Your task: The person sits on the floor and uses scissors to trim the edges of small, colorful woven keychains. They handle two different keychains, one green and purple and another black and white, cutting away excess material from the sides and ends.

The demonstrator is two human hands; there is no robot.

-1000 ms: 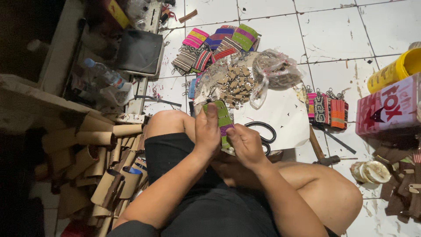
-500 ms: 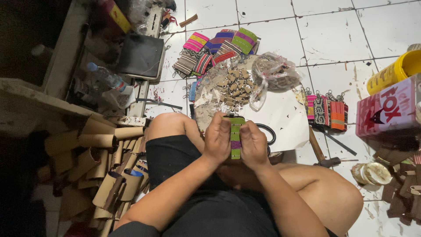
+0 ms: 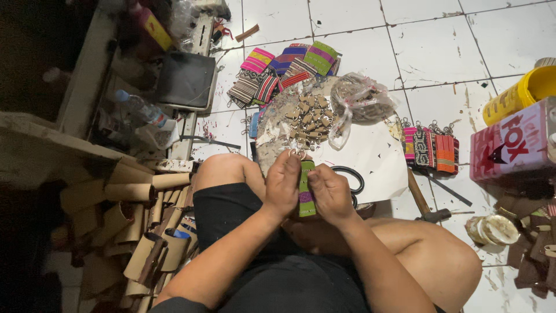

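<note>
A person sits on a white tiled floor (image 3: 440,52) with legs folded, and both hands meet over the lap around one small woven strip (image 3: 306,191), green with a purple band, held upright between them. The left hand (image 3: 282,184) is closed along the strip's left edge, fingers curled over its top end, and the right hand (image 3: 331,191) is closed on the right edge, thumb pressed to the cloth; a small metal ring shows at the strip's top, just by the left fingertips. Just beyond the hands lies a heap of tan tags with metal rings (image 3: 304,116) on a sheet of white paper (image 3: 370,156), and a clear plastic bag (image 3: 362,98) rests beside the heap. Black-handled scissors (image 3: 353,179) lie on the paper, partly hidden behind the right hand. Farther off, a fan of striped woven pieces (image 3: 284,66) in pink, purple and green spreads on the tiles. To the right, a row of finished woven strips (image 3: 430,149) lies near a red box (image 3: 512,148) and a yellow tub (image 3: 521,93). At the left, cardboard tubes (image 3: 139,226) are piled beside the knee, and a plastic bottle (image 3: 139,109) lies near a dark tray (image 3: 186,80).
</note>
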